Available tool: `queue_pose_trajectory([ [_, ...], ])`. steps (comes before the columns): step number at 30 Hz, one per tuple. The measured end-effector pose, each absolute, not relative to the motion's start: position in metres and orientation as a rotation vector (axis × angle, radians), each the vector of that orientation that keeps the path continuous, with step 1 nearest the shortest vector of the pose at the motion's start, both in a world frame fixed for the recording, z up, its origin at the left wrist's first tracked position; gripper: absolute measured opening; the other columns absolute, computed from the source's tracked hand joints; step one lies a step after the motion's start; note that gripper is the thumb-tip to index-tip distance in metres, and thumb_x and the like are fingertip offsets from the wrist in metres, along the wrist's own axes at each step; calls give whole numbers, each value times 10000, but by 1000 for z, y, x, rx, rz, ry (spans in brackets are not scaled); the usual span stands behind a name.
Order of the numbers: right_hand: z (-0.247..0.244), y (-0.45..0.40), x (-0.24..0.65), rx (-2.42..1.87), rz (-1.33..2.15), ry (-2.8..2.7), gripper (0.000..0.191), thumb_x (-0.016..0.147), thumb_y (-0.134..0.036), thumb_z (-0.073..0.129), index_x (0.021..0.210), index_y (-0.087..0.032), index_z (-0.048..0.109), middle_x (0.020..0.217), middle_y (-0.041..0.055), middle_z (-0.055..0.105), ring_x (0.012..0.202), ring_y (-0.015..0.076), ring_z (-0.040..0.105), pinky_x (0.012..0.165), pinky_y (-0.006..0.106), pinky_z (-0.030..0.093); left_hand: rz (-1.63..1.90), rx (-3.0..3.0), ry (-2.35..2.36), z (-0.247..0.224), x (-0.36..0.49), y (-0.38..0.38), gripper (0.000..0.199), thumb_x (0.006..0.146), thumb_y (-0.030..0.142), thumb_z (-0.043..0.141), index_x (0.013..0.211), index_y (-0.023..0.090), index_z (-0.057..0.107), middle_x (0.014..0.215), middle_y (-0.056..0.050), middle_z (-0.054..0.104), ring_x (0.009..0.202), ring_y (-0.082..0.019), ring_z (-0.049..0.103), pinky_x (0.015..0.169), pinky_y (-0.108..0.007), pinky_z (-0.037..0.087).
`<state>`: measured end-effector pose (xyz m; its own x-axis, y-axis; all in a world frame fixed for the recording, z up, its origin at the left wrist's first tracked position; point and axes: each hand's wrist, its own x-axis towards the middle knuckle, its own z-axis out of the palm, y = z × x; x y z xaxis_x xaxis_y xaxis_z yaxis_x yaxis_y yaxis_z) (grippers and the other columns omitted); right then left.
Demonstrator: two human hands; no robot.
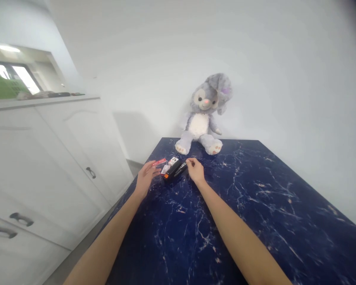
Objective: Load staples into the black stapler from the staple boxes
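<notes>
My left hand (145, 177) has its fingers stretched and apart, beside a narrow red strip-like packet (159, 162); whether it touches the packet I cannot tell. A small white box with dark marks (173, 160) and a smaller white box with a red edge (165, 170) lie close by. Alongside them rests a black oblong object with an orange end (171, 171), its kind unclear. My right hand (195, 170) is closed, thumb and fingertips pinched at the upper end of a slim dark pen-like object (180, 169).
A grey plush rabbit (199, 122) sits at the back of the blue marbled table (255, 206), against the white wall. White cabinets (47, 158) with dark handles stand to the left; a green crate (6, 87) and several small items are on top.
</notes>
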<state>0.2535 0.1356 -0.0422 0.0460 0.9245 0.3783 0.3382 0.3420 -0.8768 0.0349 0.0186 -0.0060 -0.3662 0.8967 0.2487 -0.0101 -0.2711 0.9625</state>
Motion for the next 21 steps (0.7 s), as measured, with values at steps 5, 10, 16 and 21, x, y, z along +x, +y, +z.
queue_pose_trajectory([
  [5,-48,140,253,-1193,714,-1508,328,891,-457,492,983,-207,684,936,57,749,827,214,695,824,327,520,1700,1046,1156,-1,28,16,433,681,272,859,1077,139,745,1226,-143,708,1157,-297,660,1080,-455,476],
  [10,-48,139,252,-1180,721,-1561,286,872,-449,532,939,-220,691,901,40,748,827,212,693,847,338,510,1713,943,1041,-4,20,22,274,759,319,806,950,128,764,1155,-144,735,1135,-288,677,1107,-469,461],
  [16,-46,138,251,-1185,721,-1584,259,881,-424,531,939,-224,686,919,34,751,865,205,692,871,332,496,1655,911,1081,-10,16,21,356,721,205,825,1059,167,717,1208,-106,706,1027,-236,715,930,-395,600],
  [21,-45,137,252,-1211,718,-1573,259,890,-416,526,947,-215,679,926,42,749,865,206,694,873,338,498,1588,887,1120,-9,17,19,433,705,100,787,1127,156,710,1208,-106,709,1060,-225,706,944,-328,602],
])
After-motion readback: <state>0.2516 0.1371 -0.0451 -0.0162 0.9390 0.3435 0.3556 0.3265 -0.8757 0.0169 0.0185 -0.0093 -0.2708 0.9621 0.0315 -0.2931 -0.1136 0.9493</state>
